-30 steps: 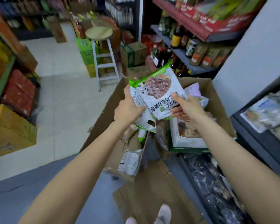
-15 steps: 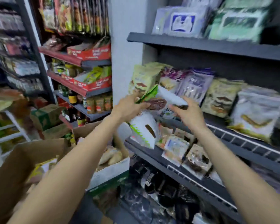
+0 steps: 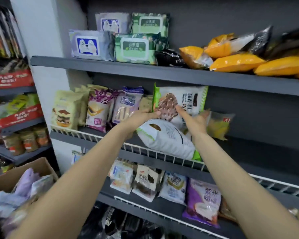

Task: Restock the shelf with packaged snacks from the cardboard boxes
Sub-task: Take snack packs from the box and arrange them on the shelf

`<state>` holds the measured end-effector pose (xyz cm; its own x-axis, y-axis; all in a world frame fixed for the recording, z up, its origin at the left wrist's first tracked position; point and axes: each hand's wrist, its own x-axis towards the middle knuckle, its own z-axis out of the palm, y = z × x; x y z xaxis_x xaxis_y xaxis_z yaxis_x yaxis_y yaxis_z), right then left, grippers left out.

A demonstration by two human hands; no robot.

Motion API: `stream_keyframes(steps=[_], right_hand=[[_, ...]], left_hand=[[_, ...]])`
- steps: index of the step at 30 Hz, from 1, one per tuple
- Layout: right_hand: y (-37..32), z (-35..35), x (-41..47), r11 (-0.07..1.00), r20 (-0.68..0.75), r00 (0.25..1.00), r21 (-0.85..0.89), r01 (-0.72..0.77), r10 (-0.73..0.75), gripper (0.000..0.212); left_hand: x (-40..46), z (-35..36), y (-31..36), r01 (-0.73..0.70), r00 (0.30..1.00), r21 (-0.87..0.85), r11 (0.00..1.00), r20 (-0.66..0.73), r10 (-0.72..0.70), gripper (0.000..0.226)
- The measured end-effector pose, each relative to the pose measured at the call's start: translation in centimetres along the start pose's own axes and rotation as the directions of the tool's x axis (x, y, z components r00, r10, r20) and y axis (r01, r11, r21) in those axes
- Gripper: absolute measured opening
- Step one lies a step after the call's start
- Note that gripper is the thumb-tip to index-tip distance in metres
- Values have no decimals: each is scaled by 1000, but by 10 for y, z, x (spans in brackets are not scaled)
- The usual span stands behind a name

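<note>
The left hand and the right hand are both up at the middle shelf. Between them stands a white and green snack bag with a brown cookie picture on it. The left fingers curl onto the bag's left edge and pinch it. The right fingers lie mostly straight against its front and press it back. I think the hands hold it this way so the bag stands up tall and shows its picture to shoppers.

Just under the fingers lies a second bag of the same kind. It is tipped over, with its back side up, and it leans on the white wire rail at the front of the shelf. The rail is there to stop bags from sliding off. I cannot tell if either hand is holding this lower bag too.

To the left of the left fingers, other snack bags stand in a row, like the purple bag. To the right of the right fingers sits a yellow bag, and past it the shelf is bare, so there is room for more.

Far below the fingers, at the bottom left, is a cardboard box with more bags inside, so the job is not done.
</note>
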<state>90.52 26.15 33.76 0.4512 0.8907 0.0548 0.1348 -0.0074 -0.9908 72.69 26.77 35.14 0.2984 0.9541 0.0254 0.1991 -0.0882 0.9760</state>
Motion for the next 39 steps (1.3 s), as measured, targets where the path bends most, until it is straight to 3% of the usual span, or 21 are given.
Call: stream_keyframes(steps=[3, 6, 8, 11, 12, 17, 20, 24, 28, 31, 35, 39], right_hand=[[7, -35, 13, 994, 35, 999, 103, 26, -29, 82], [13, -67, 26, 953, -81, 992, 282, 114, -95, 56], [12, -90, 39, 933, -208, 976, 334, 133, -65, 70], [37, -141, 98, 940, -408, 907, 256, 226, -107, 124], [44, -159, 114, 944, -439, 891, 229, 236, -117, 133], [27, -220, 114, 962, -483, 857, 99, 254, -177, 86], [39, -252, 139, 966, -406, 877, -110, 233, -258, 68], [51, -269, 162, 905, -161, 940, -359, 229, -302, 61], [60, -267, 180, 869, 42, 952, -399, 294, -303, 63], [67, -260, 197, 894, 4, 959, -361, 266, -284, 69], [82, -258, 213, 913, -90, 972, -370, 171, -219, 60], [93, -262, 217, 875, -65, 977, -461, 151, -203, 58]], left_hand=[[25, 19, 0, 62, 997, -190, 980, 64, -50, 22], [40, 47, 4, 99, 988, -155, 983, 132, -78, 26], [46, 71, 11, 124, 971, -62, 990, 211, -109, 32], [61, 106, 17, 106, 972, 65, 992, 206, -118, 78], [65, 118, 18, 93, 978, 91, 991, 177, -108, 82], [87, 176, 26, 83, 996, 223, 971, -40, -76, 53], [105, 199, 24, 85, 970, 197, 977, -239, -36, 54], [117, 220, 19, 64, 882, 186, 980, -470, 31, 53], [113, 229, 21, 37, 815, 190, 981, -574, 80, 52], [109, 229, 24, 39, 798, 239, 970, -592, 114, 53], [106, 230, 27, 74, 797, 363, 929, -581, 163, 49], [106, 238, 25, 72, 801, 388, 919, -572, 179, 49]])
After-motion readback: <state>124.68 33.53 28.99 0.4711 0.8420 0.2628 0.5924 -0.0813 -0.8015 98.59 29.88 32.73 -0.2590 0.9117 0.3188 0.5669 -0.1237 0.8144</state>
